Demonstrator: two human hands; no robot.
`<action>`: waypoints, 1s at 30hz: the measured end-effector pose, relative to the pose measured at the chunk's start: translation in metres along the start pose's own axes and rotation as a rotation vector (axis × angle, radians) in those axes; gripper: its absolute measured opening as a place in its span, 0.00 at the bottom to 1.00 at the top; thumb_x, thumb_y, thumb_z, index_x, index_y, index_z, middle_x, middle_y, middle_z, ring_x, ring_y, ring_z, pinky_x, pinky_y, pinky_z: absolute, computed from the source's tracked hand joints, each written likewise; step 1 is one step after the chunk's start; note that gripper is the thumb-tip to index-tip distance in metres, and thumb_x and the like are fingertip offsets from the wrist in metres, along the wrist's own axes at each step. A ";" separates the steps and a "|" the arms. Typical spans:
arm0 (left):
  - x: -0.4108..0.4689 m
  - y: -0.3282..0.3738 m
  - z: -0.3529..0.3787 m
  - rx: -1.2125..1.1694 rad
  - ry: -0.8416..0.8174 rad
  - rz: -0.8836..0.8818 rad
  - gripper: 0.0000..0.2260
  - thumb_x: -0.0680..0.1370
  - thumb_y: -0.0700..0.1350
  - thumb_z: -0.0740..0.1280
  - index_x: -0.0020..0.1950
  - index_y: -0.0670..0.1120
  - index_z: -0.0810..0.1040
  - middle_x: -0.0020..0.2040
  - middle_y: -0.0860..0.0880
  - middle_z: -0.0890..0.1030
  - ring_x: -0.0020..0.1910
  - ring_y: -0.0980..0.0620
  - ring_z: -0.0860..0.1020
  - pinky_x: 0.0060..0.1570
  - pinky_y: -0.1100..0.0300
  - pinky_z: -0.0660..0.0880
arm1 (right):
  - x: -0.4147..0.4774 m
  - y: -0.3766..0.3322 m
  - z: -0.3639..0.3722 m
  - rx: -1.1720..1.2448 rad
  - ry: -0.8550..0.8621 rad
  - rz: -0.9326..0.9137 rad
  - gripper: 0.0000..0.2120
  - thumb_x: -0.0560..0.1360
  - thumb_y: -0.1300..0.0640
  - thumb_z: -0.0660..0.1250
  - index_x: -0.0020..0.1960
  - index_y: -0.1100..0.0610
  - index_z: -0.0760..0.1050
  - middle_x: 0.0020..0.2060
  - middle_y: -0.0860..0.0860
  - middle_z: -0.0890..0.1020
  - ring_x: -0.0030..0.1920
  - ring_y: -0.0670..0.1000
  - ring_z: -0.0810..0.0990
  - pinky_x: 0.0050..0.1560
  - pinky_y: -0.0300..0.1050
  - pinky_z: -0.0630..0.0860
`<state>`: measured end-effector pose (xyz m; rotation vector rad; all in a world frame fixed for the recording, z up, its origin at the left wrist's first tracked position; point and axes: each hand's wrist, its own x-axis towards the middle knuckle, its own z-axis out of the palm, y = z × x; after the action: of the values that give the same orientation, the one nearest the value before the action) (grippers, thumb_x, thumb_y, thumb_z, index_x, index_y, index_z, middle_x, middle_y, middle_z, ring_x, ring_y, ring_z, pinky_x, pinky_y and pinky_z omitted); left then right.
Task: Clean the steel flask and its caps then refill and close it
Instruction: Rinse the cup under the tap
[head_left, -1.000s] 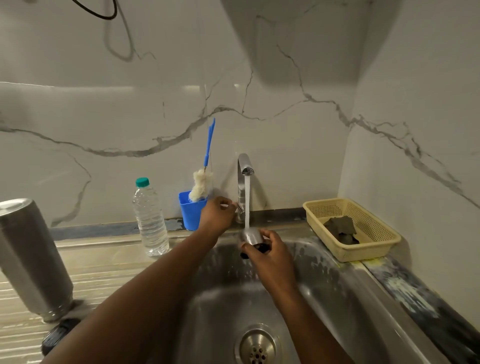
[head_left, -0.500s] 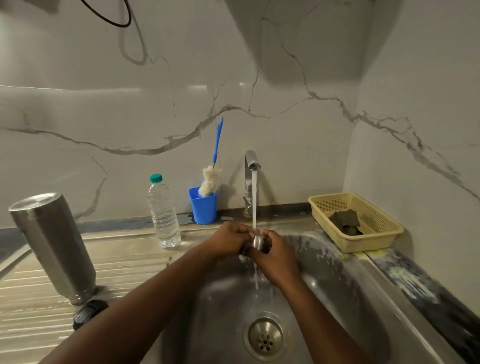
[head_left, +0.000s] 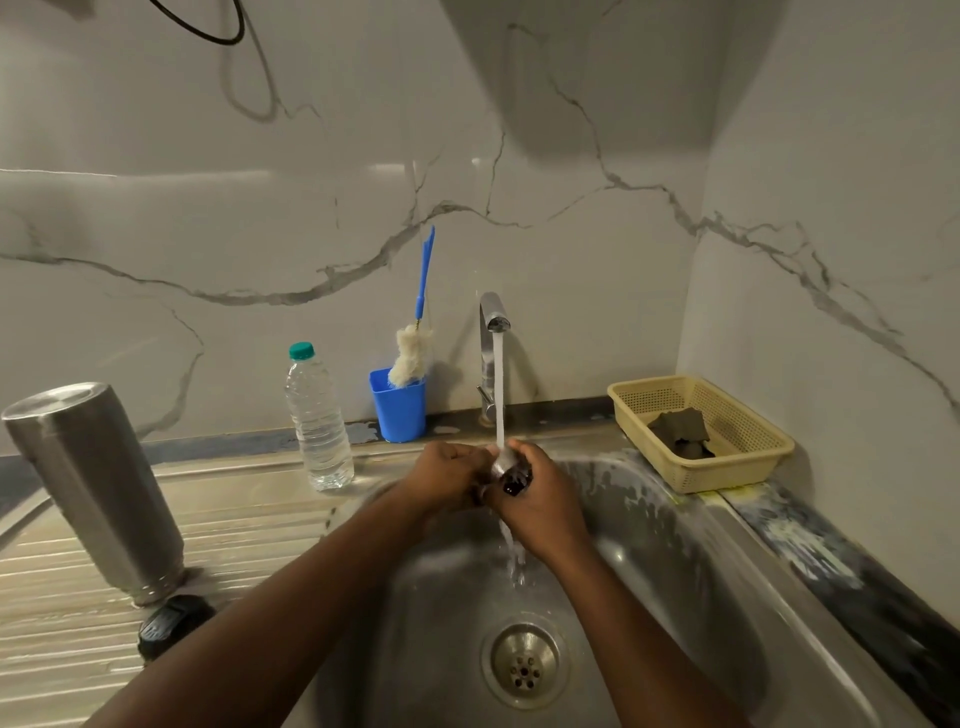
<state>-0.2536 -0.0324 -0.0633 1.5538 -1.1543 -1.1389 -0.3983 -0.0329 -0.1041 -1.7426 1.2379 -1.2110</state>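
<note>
1. While tap water (head_left: 498, 384) runs over it, a small steel cap (head_left: 505, 462) with a dark underside sits in the right hand (head_left: 543, 501), whose fingers curl round it above the sink (head_left: 654, 545). The left hand (head_left: 447, 478), fingers curled, grips its other side.
2. A ribbed black cap (head_left: 171, 623) lies on the grooved drainboard (head_left: 62, 649), touching the brushed steel flask (head_left: 96, 488).
3. Farther back stand a clear plastic bottle (head_left: 318, 421), a blue cup (head_left: 399, 413) holding a fluffy brush (head_left: 413, 353), and a yellow mesh basket (head_left: 748, 460).
</note>
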 end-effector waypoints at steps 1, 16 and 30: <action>0.001 -0.002 0.001 -0.035 0.029 -0.021 0.15 0.83 0.52 0.70 0.50 0.39 0.85 0.47 0.40 0.86 0.46 0.46 0.84 0.47 0.54 0.85 | 0.001 0.000 0.000 -0.018 0.004 -0.008 0.26 0.74 0.56 0.78 0.70 0.49 0.75 0.59 0.45 0.82 0.58 0.45 0.81 0.48 0.29 0.73; -0.008 -0.003 0.007 -0.234 -0.110 -0.128 0.19 0.82 0.31 0.56 0.61 0.44 0.83 0.60 0.36 0.84 0.54 0.44 0.80 0.65 0.45 0.79 | 0.000 0.004 -0.002 -0.047 0.060 -0.043 0.21 0.74 0.54 0.78 0.66 0.50 0.80 0.58 0.43 0.84 0.59 0.45 0.83 0.60 0.41 0.80; -0.018 -0.022 -0.004 -0.301 -0.177 0.029 0.14 0.79 0.29 0.69 0.64 0.39 0.82 0.56 0.39 0.87 0.58 0.42 0.86 0.61 0.47 0.83 | 0.001 0.002 -0.006 0.143 0.011 0.240 0.30 0.76 0.39 0.73 0.72 0.52 0.75 0.64 0.49 0.82 0.57 0.47 0.81 0.44 0.35 0.75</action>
<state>-0.2488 -0.0102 -0.0807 1.2228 -1.0582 -1.3826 -0.4047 -0.0346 -0.1035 -1.4409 1.2926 -1.1389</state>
